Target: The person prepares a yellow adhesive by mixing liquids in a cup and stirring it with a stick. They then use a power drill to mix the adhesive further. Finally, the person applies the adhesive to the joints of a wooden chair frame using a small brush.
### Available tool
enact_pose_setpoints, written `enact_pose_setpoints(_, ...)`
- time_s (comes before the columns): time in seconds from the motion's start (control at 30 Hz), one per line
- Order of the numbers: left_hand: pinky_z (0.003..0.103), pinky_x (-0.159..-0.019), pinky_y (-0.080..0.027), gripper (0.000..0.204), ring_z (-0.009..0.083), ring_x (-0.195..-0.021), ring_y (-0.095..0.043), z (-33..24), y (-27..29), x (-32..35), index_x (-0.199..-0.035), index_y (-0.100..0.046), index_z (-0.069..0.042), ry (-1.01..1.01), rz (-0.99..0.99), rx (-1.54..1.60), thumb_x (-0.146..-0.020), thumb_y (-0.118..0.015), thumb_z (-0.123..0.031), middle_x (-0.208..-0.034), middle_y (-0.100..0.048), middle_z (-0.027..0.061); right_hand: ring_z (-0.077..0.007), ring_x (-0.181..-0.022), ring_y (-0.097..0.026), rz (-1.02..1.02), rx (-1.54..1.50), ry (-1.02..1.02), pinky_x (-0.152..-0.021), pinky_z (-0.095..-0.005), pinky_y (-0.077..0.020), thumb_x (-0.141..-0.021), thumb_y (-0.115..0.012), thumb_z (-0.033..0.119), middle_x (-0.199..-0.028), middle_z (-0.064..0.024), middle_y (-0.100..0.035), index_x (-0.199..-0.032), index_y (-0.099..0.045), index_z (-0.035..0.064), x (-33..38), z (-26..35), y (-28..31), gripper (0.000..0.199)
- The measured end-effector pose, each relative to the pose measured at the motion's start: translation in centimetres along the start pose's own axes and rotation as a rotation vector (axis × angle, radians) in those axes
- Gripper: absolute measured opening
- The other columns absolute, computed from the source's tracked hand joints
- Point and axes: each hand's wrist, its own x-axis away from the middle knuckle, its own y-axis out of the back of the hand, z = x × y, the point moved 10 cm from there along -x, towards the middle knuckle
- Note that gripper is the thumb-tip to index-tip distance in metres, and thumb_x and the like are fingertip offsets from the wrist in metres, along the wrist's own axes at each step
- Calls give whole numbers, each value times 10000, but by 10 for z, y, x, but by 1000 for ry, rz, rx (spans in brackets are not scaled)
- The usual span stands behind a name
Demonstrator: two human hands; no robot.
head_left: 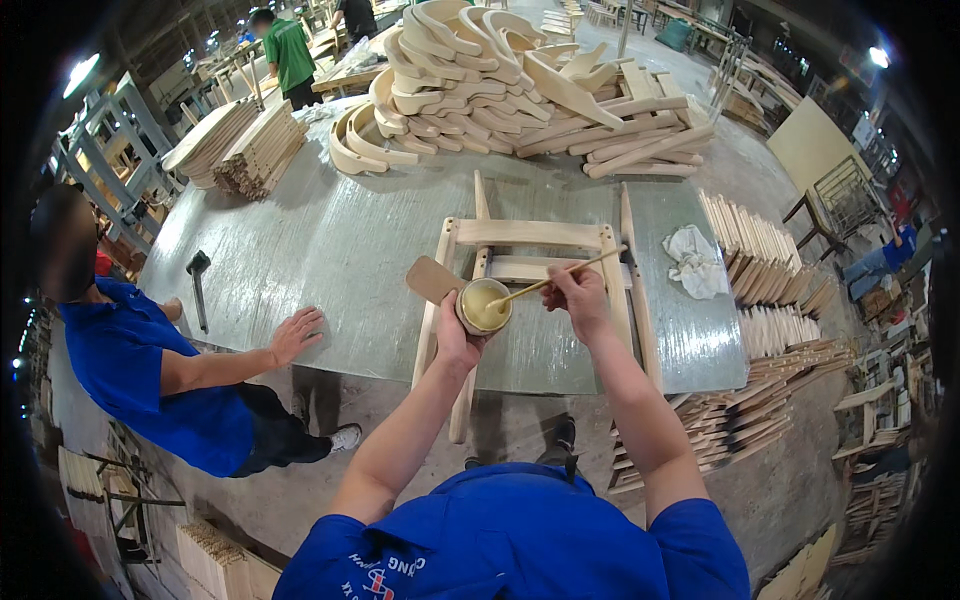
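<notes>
My left hand (458, 335) is wrapped round a small round cup (467, 322) of pale yellow paste (484, 302), which looks like glue. A flat brown paddle-shaped piece (432, 279) sticks out beside the cup; whether it is joined to the cup is hidden. In my right hand (580, 302) a thin wooden stick (540, 285) is pinched, its lower end dipping into the paste. Both hands are above a light wooden chair frame (530, 233), which lies on the grey table (345, 240) with its legs toward me.
Curved wooden parts (450, 90) are heaped at the table's far side, with stacked slats (262, 150) to their left. A white cloth (695, 262) lies right, a hammer (199, 290) left. A co-worker's hand (297, 336) rests on the left table edge. Wood piles (750, 400) stand right.
</notes>
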Motion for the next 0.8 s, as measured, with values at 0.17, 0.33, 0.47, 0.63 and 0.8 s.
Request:
enact_pose_setpoints(0.17,469,-861,-457,491,283,-1055,-524,14,-20,-19,-1194,-449,-65,-2,-3,48,-907,-250,-409,-1175,-511,125,-175,-668,-599,-16,-296,34,-589,-281,-497,-813,-583,73,-762,-88,-595,-885,-511,36,0,9,43,108)
enact_pose_setpoints(0.33,480,-843,-460,482,298,-1048,-517,51,-63,-56,-1188,-447,-70,33,58,133,-901,-269,-413,-1181,-498,136,-165,-671,-598,-105,-385,30,-613,-271,-510,-814,-550,52,-732,-78,-597,-873,-521,43,-13,-2,101,67)
enact_pose_setpoints(0.47,489,-830,-459,468,315,-1041,-502,86,-97,-82,-1189,-442,-76,97,61,172,-898,-294,-412,-1186,-482,141,-107,-508,-489,-257,-498,-176,-486,-234,-439,-836,-594,172,-630,-20,-522,-733,-494,90,-21,-33,145,166)
enact_pose_setpoints(0.63,497,-829,-456,468,305,-1055,-500,121,-127,-117,-1201,-441,-97,124,0,158,-900,-283,-419,-1195,-482,126,-124,-556,-546,-342,-512,-197,-490,-242,-477,-837,-597,193,-646,-18,-534,-767,-506,90,-38,-43,191,154)
enact_pose_setpoints(0.8,521,-836,-451,476,301,-1068,-501,126,-134,-149,-1211,-439,-102,119,37,149,-899,-282,-426,-1201,-482,119,-155,-628,-594,-274,-441,-65,-544,-253,-496,-837,-558,116,-744,-69,-597,-823,-515,53,-76,-7,210,77)
